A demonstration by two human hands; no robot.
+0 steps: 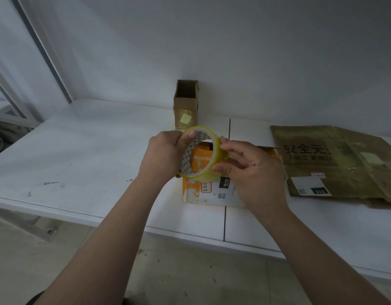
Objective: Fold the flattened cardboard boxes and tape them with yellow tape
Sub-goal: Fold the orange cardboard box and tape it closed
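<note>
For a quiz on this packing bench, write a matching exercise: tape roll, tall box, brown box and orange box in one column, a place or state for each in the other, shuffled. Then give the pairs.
Things
1. tape roll
2. tall box
3. brown box
4. orange box

Places or states
A. lies flat at the right of the table
B. held by the left hand and right hand
C. on the table, partly hidden below the hands
D. stands upright by the wall, top open

Pairs: 1-B, 2-D, 3-A, 4-C
</note>
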